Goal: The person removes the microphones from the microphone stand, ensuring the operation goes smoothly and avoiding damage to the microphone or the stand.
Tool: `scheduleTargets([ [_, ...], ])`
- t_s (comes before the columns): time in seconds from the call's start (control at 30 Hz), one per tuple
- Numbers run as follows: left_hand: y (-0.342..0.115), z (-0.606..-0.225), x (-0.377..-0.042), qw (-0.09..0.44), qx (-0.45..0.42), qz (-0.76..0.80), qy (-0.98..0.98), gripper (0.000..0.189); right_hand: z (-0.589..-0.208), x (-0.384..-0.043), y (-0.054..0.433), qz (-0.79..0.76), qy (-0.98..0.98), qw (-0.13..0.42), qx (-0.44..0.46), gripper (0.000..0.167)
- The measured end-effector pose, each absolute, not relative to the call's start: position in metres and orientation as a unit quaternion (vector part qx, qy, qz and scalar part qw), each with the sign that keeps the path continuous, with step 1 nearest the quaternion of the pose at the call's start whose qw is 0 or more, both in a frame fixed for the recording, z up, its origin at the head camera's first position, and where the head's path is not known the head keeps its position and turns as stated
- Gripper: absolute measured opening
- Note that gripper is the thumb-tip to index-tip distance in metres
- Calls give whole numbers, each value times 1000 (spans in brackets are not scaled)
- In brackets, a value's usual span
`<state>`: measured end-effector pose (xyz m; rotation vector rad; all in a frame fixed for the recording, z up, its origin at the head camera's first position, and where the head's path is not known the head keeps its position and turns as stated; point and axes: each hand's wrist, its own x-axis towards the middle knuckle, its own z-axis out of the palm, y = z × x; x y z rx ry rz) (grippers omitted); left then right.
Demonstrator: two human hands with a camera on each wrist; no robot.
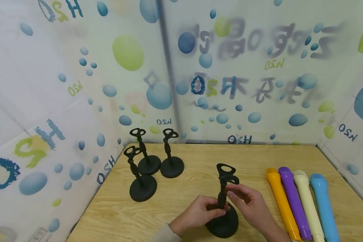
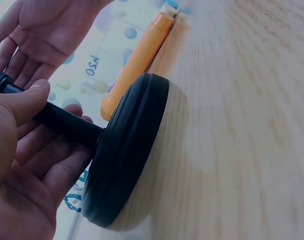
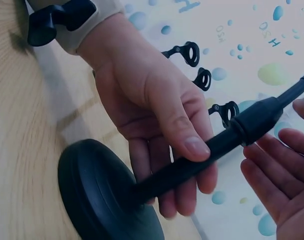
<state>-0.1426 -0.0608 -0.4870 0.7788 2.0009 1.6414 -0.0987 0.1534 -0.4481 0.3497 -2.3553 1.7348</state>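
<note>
A black tabletop microphone stand (image 1: 225, 222) has a round base, a short pole and a double-ring clip on top. My left hand (image 1: 199, 211) grips its lower pole between thumb and fingers, just above the base. In the left wrist view the base (image 2: 129, 150) is close against the table, its edge towards the camera. My right hand (image 1: 252, 205) is beside the upper pole below the clip, palm turned towards it. The fingers of this right hand (image 3: 286, 185) are loosely spread, not wrapped round the pole, in the right wrist view.
Three similar black stands (image 1: 143, 188) are grouped at the table's back left. Along the right side lie toy-like microphones in orange (image 1: 282, 205), purple (image 1: 294, 201), cream (image 1: 308, 205) and blue (image 1: 325, 208). Patterned curtains (image 1: 248, 127) enclose the wooden table (image 1: 193, 178) at the back and sides.
</note>
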Motion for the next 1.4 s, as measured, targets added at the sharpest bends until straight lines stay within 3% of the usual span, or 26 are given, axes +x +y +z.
scheduleTargets([
  [0.3,-61,-487,-143,194,288,570,744,20,-454,-98,144,610,-765,97,183,26],
  [0.6,-56,-488,-141,163,273,566,761,16,-457,-99,134,612,-773,94,135,27],
  [1.03,-52,-487,-143,164,285,570,753,16,-455,-96,134,602,-778,123,132,29],
  [1.4,-53,-490,-146,180,299,572,743,19,-456,-97,142,598,-774,87,189,27],
])
